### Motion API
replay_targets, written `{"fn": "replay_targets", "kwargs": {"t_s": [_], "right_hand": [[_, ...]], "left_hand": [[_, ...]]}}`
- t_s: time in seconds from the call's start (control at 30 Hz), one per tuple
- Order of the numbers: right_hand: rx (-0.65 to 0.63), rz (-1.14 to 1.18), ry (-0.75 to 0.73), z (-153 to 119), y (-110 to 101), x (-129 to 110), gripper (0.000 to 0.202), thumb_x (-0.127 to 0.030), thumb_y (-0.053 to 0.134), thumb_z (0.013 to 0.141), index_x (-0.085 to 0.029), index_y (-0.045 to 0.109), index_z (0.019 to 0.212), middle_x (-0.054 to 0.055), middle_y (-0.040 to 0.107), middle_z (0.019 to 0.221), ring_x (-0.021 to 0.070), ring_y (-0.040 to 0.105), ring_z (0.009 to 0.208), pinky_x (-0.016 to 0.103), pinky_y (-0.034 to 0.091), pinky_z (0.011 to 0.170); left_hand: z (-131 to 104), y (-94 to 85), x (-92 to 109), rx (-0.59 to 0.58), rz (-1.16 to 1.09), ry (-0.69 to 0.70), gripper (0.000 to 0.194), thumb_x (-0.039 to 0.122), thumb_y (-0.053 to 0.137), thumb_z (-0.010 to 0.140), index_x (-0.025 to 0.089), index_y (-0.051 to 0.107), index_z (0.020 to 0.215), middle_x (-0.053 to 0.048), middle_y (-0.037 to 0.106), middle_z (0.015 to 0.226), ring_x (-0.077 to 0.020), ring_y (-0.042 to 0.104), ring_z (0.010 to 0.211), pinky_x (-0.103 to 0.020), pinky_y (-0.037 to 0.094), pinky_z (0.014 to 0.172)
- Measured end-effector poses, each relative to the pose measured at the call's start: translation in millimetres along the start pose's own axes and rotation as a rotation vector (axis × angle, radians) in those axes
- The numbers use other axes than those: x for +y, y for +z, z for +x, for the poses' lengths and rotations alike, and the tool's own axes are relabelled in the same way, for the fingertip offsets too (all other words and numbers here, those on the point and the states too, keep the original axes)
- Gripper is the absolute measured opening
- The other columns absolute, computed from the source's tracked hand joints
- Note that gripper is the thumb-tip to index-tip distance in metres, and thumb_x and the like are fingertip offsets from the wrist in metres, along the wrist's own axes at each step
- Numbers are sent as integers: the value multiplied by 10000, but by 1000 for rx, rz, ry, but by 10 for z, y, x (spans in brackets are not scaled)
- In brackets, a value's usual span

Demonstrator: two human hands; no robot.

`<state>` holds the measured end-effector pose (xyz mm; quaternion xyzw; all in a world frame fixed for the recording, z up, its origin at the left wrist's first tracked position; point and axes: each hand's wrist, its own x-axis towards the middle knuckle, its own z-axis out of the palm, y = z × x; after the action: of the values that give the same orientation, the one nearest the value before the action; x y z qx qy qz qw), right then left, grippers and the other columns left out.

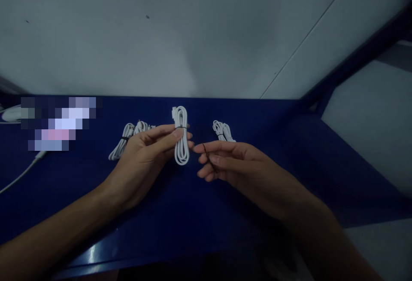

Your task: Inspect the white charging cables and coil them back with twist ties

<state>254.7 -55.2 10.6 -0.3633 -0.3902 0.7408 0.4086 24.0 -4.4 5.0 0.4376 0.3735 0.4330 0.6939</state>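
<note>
A white cable (182, 148), coiled into a narrow upright bundle, is held between the thumb and fingers of my left hand (144, 152). A thin dark band crosses the coil near its upper part, just above my thumb. Close by on the right, my right hand (234, 158) pinches a thin dark tie (208, 157) between thumb and index finger. The fingertips of the two hands nearly meet beside the coil.
Behind my left hand lie coiled white cables (119, 148), one with a black tie. More white bundles (222, 130) lie behind my right hand. A blurred-out object (64, 122) with a white cable is at left on the blue table (154, 229). A pale wall (128, 49) rises behind.
</note>
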Motion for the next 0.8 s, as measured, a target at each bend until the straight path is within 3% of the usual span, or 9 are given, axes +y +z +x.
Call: {"fn": "replay_targets", "kwargs": {"t_s": [0.17,0.37,0.57,0.8], "right_hand": [[-26,17,-7,-3,-18,29,221,-319,748,1098,-224,850,1270,61,842,1173,162,805,1073,285,634,1008],[9,-12,7,0,7,12,212,-329,808,1054,-223,848,1234,60,845,1141,179,811,1052,319,640,997],[25,-47,-3,12,14,1,192,-318,846,1017,-221,839,1182,38,837,1056,172,823,954,319,659,936],[159,-143,-107,1,34,-12,124,-293,843,1010,-227,830,1115,35,852,976,170,831,865,295,661,842]], "left_hand": [[-7,1,7,7,-1,-14,102,296,852,1011,215,908,1032,-40,848,987,-145,755,962,-230,606,944],[-6,10,31,-27,-18,-42,116,299,838,1024,213,904,1064,-30,842,989,-136,755,974,-224,595,975],[-14,-49,6,-129,-9,-88,235,362,757,1077,201,890,969,-83,824,1192,-176,740,1104,-261,580,1014],[-11,-50,22,-228,-221,-188,183,210,757,1067,187,862,1216,-59,773,974,-157,747,880,-275,612,914]]}}
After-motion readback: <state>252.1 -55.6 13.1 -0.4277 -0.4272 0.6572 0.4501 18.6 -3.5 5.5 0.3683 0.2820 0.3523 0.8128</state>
